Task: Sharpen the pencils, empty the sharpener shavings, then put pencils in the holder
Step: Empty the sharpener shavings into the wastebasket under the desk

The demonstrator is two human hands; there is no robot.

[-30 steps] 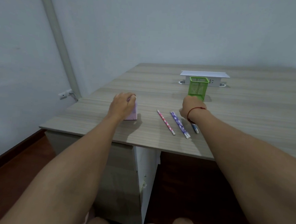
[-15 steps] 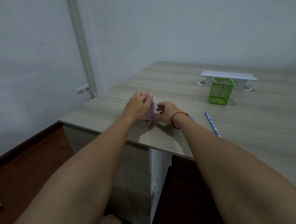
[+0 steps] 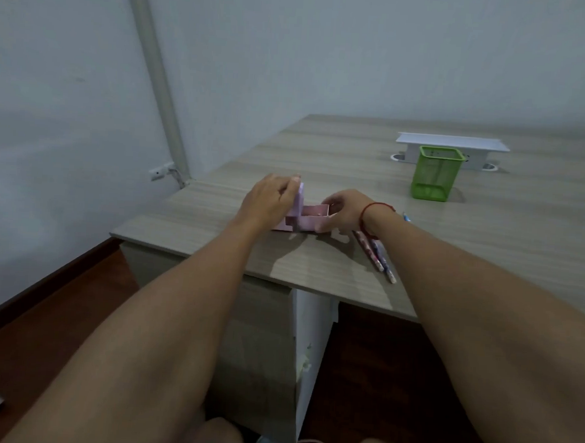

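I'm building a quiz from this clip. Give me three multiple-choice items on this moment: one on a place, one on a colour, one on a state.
1. Where does the pencil holder stand?
A. in front of the white socket box
B. on the floor
C. in a hand

2. What colour is the sharpener?
A. green
B. pink
C. black

3. What state is the sharpener's drawer in?
A. shut
B. pulled out
C. lying on the floor

Answers: 1 A, it stands on the desk just before the box. 2 B, its body is pale pink. 3 B, the right hand holds it drawn out while the left hand grips the body.

Wood-grain desk (image 3: 322, 161): 1 pink sharpener (image 3: 296, 218), 3 pencils (image 3: 373, 253), 1 green mesh holder (image 3: 432, 173), 1 white socket box (image 3: 451, 143).
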